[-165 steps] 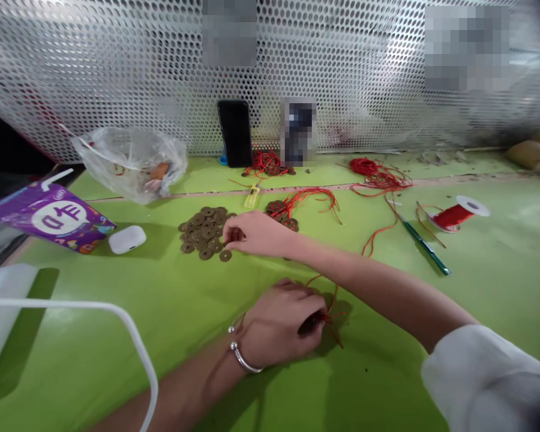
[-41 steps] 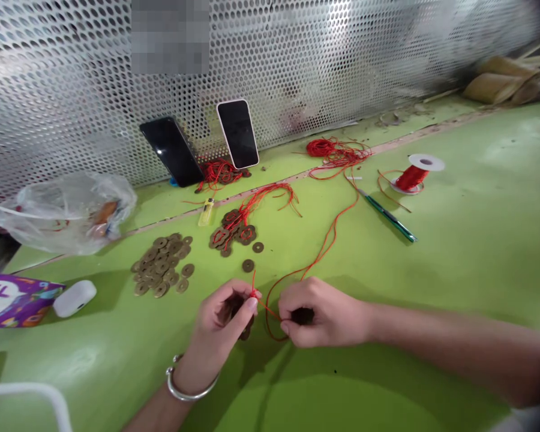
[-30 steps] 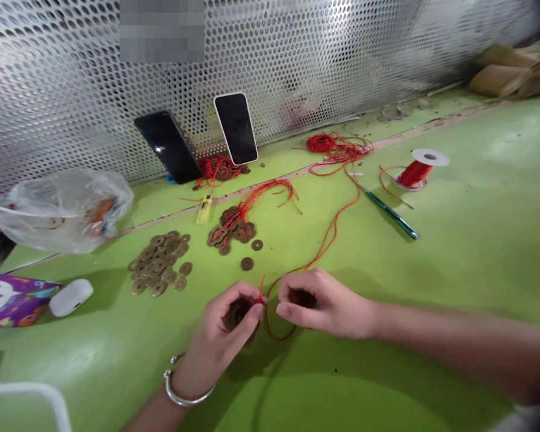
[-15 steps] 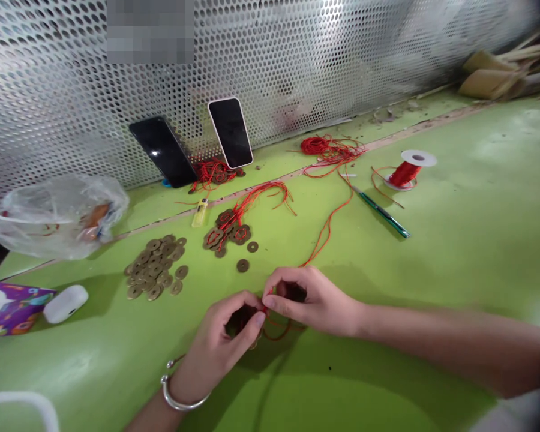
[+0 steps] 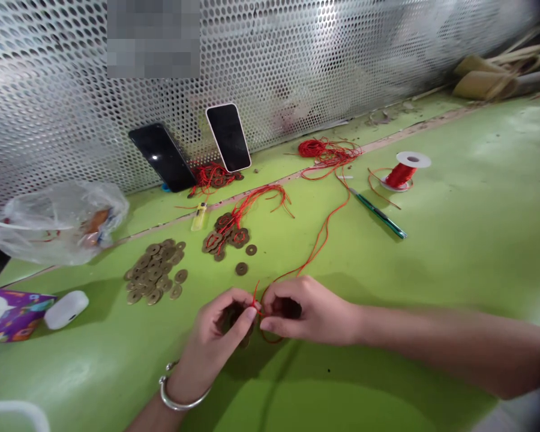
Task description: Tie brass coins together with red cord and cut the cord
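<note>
My left hand (image 5: 222, 327) is closed, thumb and forefinger pinching a red cord (image 5: 327, 231) at a small knot or crossing. A short end of the cord sticks up above the fingertips. Partly hidden beneath that hand hang brass-coloured coins (image 5: 245, 342). Just to the right, my right hand (image 5: 308, 312) is curled with its thumb and forefinger slightly apart. The cord runs behind its forefinger and loops below the thumb. Beyond the hands lie two loose coins (image 5: 242, 268) and a bunch of coins tied with red cord (image 5: 225, 234).
A pile of coins (image 5: 155, 273) lies at left, near a white case (image 5: 66, 309) and a plastic bag (image 5: 58, 222). Two phones (image 5: 228, 138) lean on the perforated metal panel. A yellow lighter (image 5: 199, 217), green pen (image 5: 378, 213), cord tangle (image 5: 328, 153) and red spool (image 5: 400, 174) lie farther back.
My right thumb and forefinger have parted and moved slightly away from my left fingertips. A short cord end now stands up above my left pinch. The view has shifted slightly.
</note>
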`<control>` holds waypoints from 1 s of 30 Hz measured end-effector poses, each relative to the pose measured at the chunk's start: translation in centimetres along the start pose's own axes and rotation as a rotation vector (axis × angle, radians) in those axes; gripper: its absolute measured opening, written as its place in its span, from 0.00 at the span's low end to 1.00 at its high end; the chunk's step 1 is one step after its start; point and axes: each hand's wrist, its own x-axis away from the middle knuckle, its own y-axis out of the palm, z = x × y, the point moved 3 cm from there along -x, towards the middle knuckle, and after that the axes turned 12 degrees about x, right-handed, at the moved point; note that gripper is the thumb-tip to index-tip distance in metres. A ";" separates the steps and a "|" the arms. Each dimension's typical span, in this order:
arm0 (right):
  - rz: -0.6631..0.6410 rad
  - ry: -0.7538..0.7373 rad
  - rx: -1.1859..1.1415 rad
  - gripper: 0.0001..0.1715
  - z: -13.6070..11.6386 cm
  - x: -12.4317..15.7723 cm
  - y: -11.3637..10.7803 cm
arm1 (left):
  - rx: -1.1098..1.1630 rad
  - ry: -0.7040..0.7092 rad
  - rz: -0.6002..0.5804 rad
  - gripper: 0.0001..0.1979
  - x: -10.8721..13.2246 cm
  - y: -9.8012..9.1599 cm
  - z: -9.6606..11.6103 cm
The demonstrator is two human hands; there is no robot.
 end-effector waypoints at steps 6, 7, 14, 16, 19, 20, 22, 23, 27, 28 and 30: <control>0.004 -0.092 0.142 0.07 0.1 0.0 0.2 | -0.009 -0.004 0.032 0.09 0.0 -0.1 0.1; 0.005 -0.105 0.153 0.07 0.1 0.0 0.2 | -0.002 -0.011 0.037 0.09 0.0 -0.1 0.1; -0.008 -0.200 0.168 0.05 0.1 0.0 0.2 | 0.053 -0.055 0.087 0.11 0.1 -0.1 0.0; -0.007 -0.202 0.169 0.05 0.0 0.0 0.2 | 0.063 -0.059 0.086 0.11 0.1 -0.1 0.0; -0.005 -0.182 0.176 0.05 0.1 0.0 0.2 | 0.067 -0.062 0.080 0.11 0.0 0.0 0.2; -0.005 -0.173 0.176 0.05 0.1 0.0 0.2 | 0.067 -0.062 0.077 0.11 0.0 0.1 0.2; -0.010 -0.158 0.167 0.05 0.1 0.0 0.3 | 0.072 -0.065 0.080 0.11 0.0 0.1 0.3; -0.014 -0.146 0.157 0.06 0.1 0.1 0.3 | 0.077 -0.068 0.083 0.11 0.0 0.0 0.3; 0.006 -0.033 0.082 0.13 0.3 0.1 0.1 | 0.100 -0.071 0.097 0.10 0.2 0.0 0.3; 0.014 -0.010 0.065 0.18 0.3 0.1 0.0 | 0.106 -0.068 0.097 0.10 0.2 0.0 0.3; 0.007 0.002 0.053 0.27 0.3 0.1 -0.1 | 0.116 -0.060 0.096 0.09 0.2 0.1 0.3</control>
